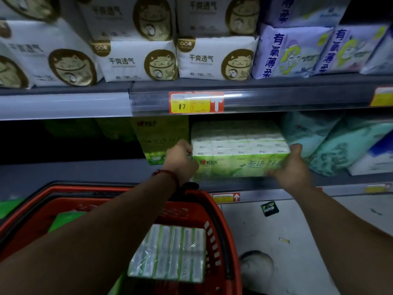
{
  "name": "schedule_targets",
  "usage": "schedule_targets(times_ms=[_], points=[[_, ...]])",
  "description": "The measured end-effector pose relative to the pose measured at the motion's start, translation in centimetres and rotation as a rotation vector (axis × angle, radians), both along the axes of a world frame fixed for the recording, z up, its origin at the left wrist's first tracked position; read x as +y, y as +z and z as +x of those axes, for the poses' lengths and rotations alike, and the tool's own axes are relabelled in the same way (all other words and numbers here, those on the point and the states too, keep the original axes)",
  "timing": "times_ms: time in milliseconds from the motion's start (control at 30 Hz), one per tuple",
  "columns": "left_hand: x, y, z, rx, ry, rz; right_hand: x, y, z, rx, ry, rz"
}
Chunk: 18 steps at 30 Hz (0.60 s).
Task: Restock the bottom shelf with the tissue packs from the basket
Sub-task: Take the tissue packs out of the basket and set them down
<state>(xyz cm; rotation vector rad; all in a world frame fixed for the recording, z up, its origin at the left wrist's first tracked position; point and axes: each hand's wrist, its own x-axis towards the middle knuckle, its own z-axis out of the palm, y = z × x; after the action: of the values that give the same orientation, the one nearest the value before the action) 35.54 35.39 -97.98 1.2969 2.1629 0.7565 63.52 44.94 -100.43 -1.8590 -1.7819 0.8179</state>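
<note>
A green and white tissue pack (238, 154) rests at the front of the bottom shelf (85, 173). My left hand (180, 160) grips its left end and my right hand (291, 167) grips its right end. Another green pack (159, 139) stands upright just left of it, further back. Below my left arm sits the red basket (223, 231), holding a clear-wrapped tissue pack (170, 254) and a green pack (66, 220) partly hidden by my arm.
Teal and blue packs (340, 143) crowd the shelf right of the held pack. The shelf's left part is dark, with green packs far back. The upper shelf (276, 96) holds white cat-print and purple packs. Grey floor with a small black packet (269, 208) lies right of the basket.
</note>
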Motion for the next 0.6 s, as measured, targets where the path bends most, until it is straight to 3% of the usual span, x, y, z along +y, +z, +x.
schedule_targets(times_ms=[167, 433, 533, 600], points=[[2.1, -1.3, -1.4, 0.051, 0.058, -0.017, 0.9, -1.4, -1.5, 0.090, -0.060, 0.014], [2.4, -3.1, -1.2, 0.034, 0.036, -0.076, 2.9, -1.6, -3.1, 0.025, -0.198, 0.000], [2.3, -4.3, -1.4, -0.171, -0.003, -0.214, 2.7, -2.2, -2.9, 0.056, -0.228, -0.072], [2.2, -4.2, -1.5, -0.397, -0.006, -0.340, 2.4, -3.0, -2.5, 0.195, -0.241, -0.174]])
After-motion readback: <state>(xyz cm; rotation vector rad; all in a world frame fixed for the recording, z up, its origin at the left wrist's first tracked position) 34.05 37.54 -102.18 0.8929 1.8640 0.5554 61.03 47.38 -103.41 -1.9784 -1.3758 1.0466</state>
